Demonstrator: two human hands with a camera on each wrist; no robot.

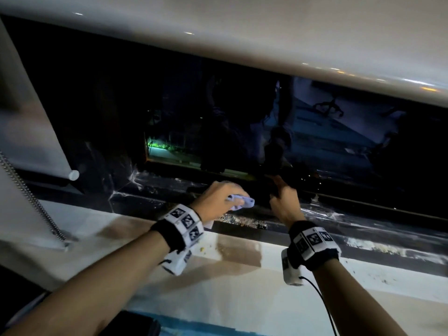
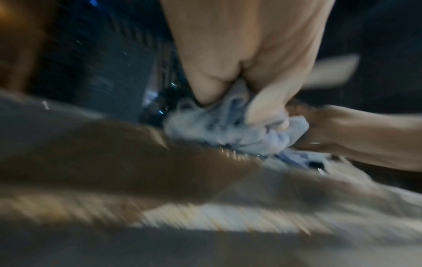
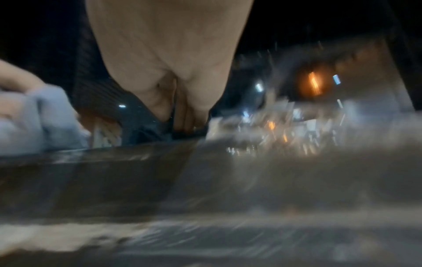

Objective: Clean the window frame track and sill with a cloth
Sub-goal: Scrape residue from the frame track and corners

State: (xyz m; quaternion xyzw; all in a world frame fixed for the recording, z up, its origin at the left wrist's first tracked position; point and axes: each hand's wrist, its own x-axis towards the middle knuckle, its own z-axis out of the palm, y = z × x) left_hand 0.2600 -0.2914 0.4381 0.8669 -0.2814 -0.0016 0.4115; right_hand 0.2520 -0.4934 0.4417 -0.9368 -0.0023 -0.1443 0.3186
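Note:
My left hand (image 1: 232, 200) grips a bunched pale blue cloth (image 1: 247, 202) and holds it down in the dark window track (image 1: 169, 197). The left wrist view shows its fingers curled round the cloth (image 2: 228, 130). Just to the right, my right hand (image 1: 276, 190) is at the dark edge of the sliding sash (image 1: 266, 180). In the blurred right wrist view, thumb and fingers (image 3: 191, 115) seem to pinch that edge, with the cloth (image 3: 45, 122) at the left. The white sill (image 1: 169, 275) runs in front of the track.
Gritty crumbs (image 1: 242, 221) lie in the track between my wrists, and pale residue (image 1: 375, 248) lies further right. A roller blind with a bead chain (image 1: 29, 195) hangs at the left. The dark glass (image 1: 339, 132) reflects the room. A dark object (image 1: 135, 323) lies at the bottom edge.

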